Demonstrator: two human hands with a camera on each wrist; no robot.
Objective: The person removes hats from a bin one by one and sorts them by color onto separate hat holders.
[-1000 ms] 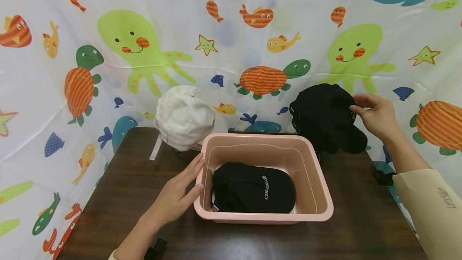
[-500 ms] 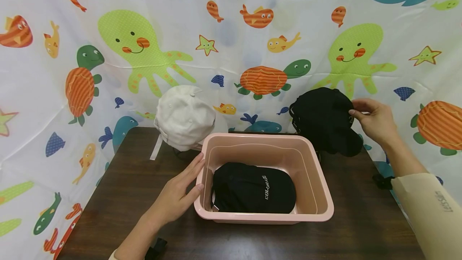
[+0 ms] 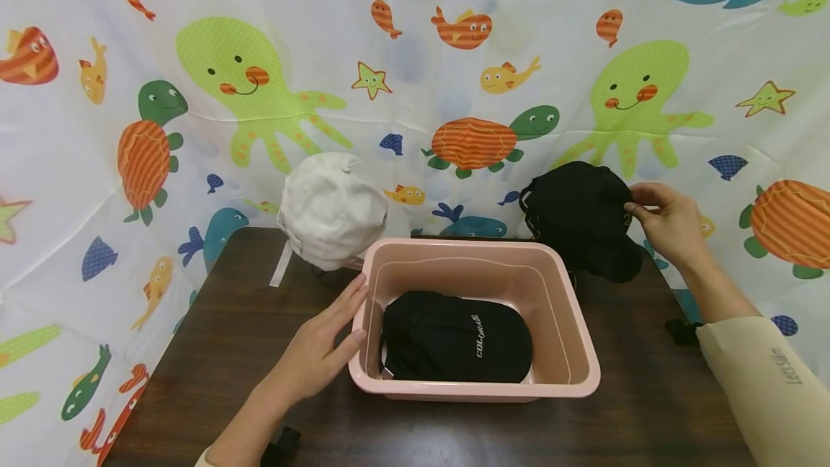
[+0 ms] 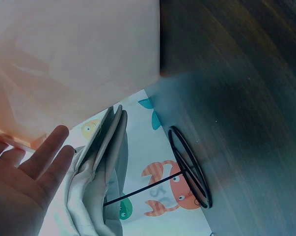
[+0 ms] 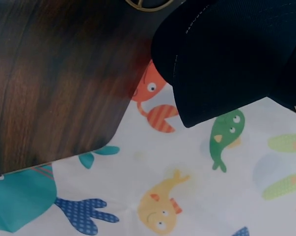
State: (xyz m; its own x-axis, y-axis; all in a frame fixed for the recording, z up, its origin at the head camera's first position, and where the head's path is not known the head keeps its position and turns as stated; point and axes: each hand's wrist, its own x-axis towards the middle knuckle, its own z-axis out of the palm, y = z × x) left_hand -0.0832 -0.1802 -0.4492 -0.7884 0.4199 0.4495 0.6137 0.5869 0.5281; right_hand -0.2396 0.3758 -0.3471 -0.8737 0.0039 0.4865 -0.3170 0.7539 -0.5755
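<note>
My right hand (image 3: 669,225) pinches the right side of a black baseball cap (image 3: 577,215) at the back right, thumb and fingertips at its edge. In the right wrist view the black brims (image 5: 226,64) show two layers, and that hand is out of view. The fingers of my left hand (image 3: 318,352) lie extended against the left rim of a pink plastic bin (image 3: 476,389). Inside the bin rests another black cap (image 3: 454,337) with white lettering on it. Next to the bin, white caps (image 4: 96,172) are stacked on a black wire stand (image 4: 191,169).
The dark wooden table (image 3: 480,438) carries the bin and the cap stands. A gold-coloured stand base (image 5: 150,6) shows below the black caps. Behind the table hangs a white curtain (image 3: 415,56) printed with sea animals.
My right hand has come down and slightly left, and the black cap in its pinch has lowered, its brim shifting left. The left hand and the bin have stayed in place.
</note>
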